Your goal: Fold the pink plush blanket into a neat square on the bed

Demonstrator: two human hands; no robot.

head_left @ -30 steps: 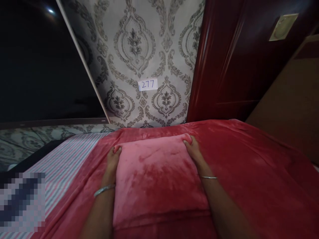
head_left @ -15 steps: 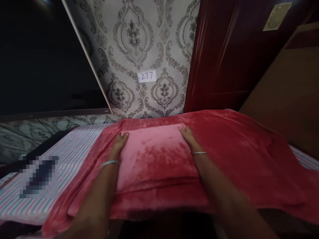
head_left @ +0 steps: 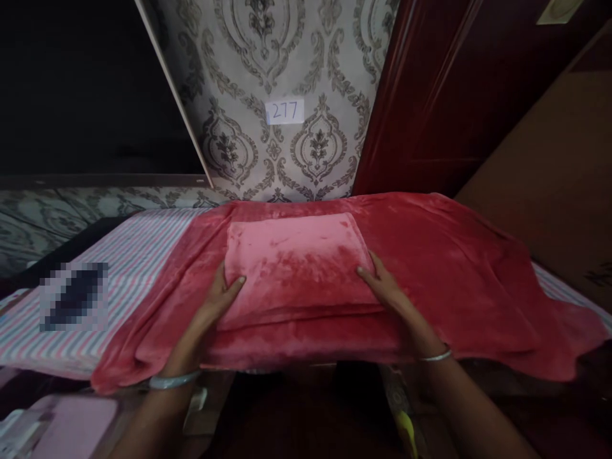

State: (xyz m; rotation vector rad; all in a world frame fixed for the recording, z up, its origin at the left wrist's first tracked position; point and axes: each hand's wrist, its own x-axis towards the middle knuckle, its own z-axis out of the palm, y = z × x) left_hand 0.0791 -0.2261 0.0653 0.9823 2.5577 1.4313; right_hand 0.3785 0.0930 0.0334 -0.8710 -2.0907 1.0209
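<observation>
A folded plush blanket section [head_left: 301, 255], pale pink at the far side and red nearer me, lies flat on a wide red plush blanket [head_left: 459, 280]. Whether the two are one piece I cannot tell. At the fold's left edge is my left hand [head_left: 222, 294], its thumb resting on top and spread from the fingers along the side. My right hand [head_left: 385, 282] lies against the right edge in the same way, thumb on top, fingers stretched along the side. Both hands touch the fold with open fingers; some fingertips are hidden by the cloth.
Striped cloth [head_left: 143, 255] covers the surface to the left, with a blurred dark patch [head_left: 74, 296] on it. A large black screen [head_left: 95, 89] hangs at the left. Behind stand the patterned wall with a "277" label [head_left: 285, 111] and a dark red wooden panel [head_left: 430, 95].
Both hands have let go of the fold's far corners and slid back toward me along its sides. The fold's far edge now lies flat. The camera view has tilted down.
</observation>
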